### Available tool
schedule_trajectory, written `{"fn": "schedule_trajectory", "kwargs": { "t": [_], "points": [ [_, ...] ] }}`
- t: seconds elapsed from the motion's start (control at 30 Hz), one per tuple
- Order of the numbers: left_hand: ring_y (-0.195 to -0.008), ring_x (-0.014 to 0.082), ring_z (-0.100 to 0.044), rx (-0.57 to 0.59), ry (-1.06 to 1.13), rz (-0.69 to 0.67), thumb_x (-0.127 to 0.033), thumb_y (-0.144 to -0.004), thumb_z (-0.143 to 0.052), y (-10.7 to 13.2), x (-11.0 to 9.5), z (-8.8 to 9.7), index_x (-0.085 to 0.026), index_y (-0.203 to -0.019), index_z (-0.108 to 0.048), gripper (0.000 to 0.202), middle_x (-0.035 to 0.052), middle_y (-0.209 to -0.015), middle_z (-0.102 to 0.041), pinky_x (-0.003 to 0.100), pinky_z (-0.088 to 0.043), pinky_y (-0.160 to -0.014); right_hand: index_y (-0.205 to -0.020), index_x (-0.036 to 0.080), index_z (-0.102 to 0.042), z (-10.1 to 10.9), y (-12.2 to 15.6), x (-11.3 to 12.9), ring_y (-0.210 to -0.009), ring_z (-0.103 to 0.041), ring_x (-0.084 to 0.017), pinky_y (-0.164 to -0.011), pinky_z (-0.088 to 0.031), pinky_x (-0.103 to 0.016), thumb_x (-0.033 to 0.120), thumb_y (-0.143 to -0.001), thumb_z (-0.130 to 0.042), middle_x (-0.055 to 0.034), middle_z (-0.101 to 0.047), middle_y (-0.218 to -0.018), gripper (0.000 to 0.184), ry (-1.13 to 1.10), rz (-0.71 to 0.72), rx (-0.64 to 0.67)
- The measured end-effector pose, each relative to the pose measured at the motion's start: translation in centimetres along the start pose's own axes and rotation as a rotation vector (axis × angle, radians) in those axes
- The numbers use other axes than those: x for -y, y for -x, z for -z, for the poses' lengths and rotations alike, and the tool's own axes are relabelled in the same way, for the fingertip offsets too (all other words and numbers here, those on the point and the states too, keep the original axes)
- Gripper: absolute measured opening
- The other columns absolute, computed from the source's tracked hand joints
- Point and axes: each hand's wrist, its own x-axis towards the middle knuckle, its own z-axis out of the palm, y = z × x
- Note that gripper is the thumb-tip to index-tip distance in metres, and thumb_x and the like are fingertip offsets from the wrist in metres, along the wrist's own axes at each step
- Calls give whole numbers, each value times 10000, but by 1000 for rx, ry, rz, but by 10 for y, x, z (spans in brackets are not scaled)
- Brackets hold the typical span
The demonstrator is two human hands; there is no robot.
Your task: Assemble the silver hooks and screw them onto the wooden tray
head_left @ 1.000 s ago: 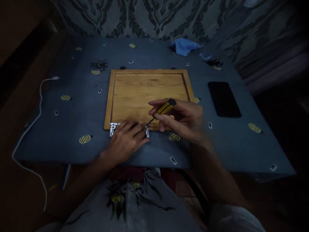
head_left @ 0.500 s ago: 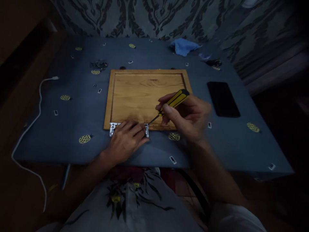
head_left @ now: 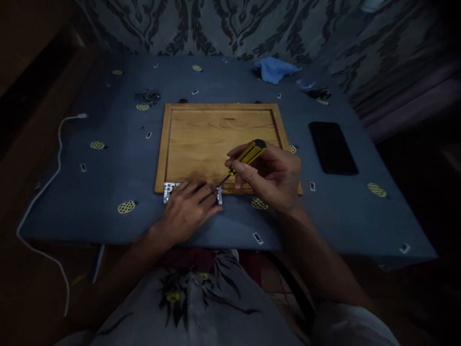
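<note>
A wooden panel (head_left: 216, 139) with a raised frame lies flat on the blue-covered table (head_left: 118, 168). A silver metal bracket (head_left: 168, 191) sits along the panel's near edge. My left hand (head_left: 189, 209) lies over this bracket, fingers pressed down on it and covering its middle. My right hand (head_left: 270, 175) is closed round a yellow-and-black screwdriver (head_left: 248, 154). The screwdriver slants down to the left, and its tip meets the bracket's right end by my left fingertips.
A black phone (head_left: 333, 146) lies right of the panel. A blue cloth (head_left: 275, 68) is at the back, with a small dark object (head_left: 320, 93) beside it. Loose screws and metal parts (head_left: 147, 97) lie at back left. A white cable (head_left: 57, 144) runs along the left edge.
My right hand drew the screwdriver up and to the right, then came back down so the tip is at the bracket's right end again. My left hand stayed put.
</note>
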Motion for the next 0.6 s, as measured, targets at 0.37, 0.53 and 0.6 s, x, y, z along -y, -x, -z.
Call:
{"fn": "schedule_trajectory", "kwargs": {
  "t": [0.37,0.53,0.6],
  "points": [
    [-990,231,-704,-12,-7,-1,-339,-1020,-600,1,1,-2,-146,-1061,-730,236,65,-1079,-781,383,-541,-869,-1003,215,-768,8,-2,4,-539,-639,-93,-524,-548,-237,367,-889,-763,-2,-761,-872,190,-28,35,133],
    [-973,224,-713,-21,-12,-3,-325,-1021,-602,0,0,-1,-149,-1070,-733,225,51,-1078,-788,378,-559,-877,-1066,214,-772,13,-1,6,-552,-643,-82,-532,-551,-225,289,-905,-740,-16,-795,-961,181,-47,24,209],
    [-980,222,-714,-13,-17,-1,-334,-1024,-598,0,0,0,-162,-1059,-737,224,53,-1071,-788,376,-562,-873,-1082,214,-767,13,-1,6,-558,-643,-84,-545,-555,-231,301,-912,-732,-24,-794,-976,195,-53,5,204]
  ]
}}
